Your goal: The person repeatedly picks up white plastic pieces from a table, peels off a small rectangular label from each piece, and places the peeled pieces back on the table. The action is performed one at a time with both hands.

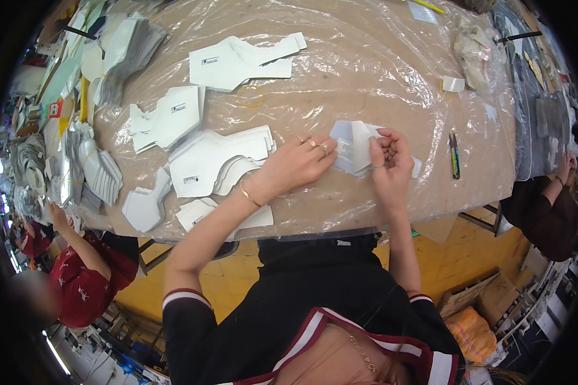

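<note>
In front of me, a small stack of white and pale grey cut pieces lies on the plastic-covered table, partly hidden by my fingers. The thumb and bent fingers of my right hand pinch the right side of a white piece, lifting it over a greyish one. My left hand, wearing rings, closes at the left edge of the same pieces; its fingertips are partly hidden. Left of that hand, a stack of white shaped pieces with a small dark print lies fanned out. A bit of white material sits beside my right hand.
Further white stacks lie beyond my left arm, near a yellow rubber band. Thread snips lie at right, below a clear plastic bag. Bundled pieces line the left side. People work at both sides.
</note>
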{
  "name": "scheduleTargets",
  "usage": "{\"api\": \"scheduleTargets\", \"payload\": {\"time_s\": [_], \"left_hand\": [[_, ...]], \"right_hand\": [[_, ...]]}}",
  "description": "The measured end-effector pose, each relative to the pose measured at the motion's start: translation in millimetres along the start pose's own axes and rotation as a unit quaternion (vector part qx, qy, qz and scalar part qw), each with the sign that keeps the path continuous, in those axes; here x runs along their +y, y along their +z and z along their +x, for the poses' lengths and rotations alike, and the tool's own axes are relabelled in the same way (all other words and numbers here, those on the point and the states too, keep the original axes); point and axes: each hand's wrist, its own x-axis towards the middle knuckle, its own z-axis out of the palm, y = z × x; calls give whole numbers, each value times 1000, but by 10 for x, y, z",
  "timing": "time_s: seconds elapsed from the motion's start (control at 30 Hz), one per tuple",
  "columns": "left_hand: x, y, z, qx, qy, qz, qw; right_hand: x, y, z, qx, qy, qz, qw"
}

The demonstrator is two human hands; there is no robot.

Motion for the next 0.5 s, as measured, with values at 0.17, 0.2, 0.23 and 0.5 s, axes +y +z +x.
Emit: {"api": "scheduleTargets", "payload": {"time_s": [0.17, 0.2, 0.23, 0.5], "left_hand": [[-165, -91, 105, -94, 125, 73, 985], [-174, -103, 118, -104, 138, 83, 981], [-174, -110, 128, -106, 150, 90, 979], [-122, -72, 164, -81, 16, -32, 996]], "right_hand": [[-13, -14, 81, -15, 3, 16, 1000], [-19, -13, 102, -17, 1, 16, 1000], [-27, -10, 126, -22, -5, 15, 1000], [-158, -91, 546, -118, -159, -138, 970]]}}
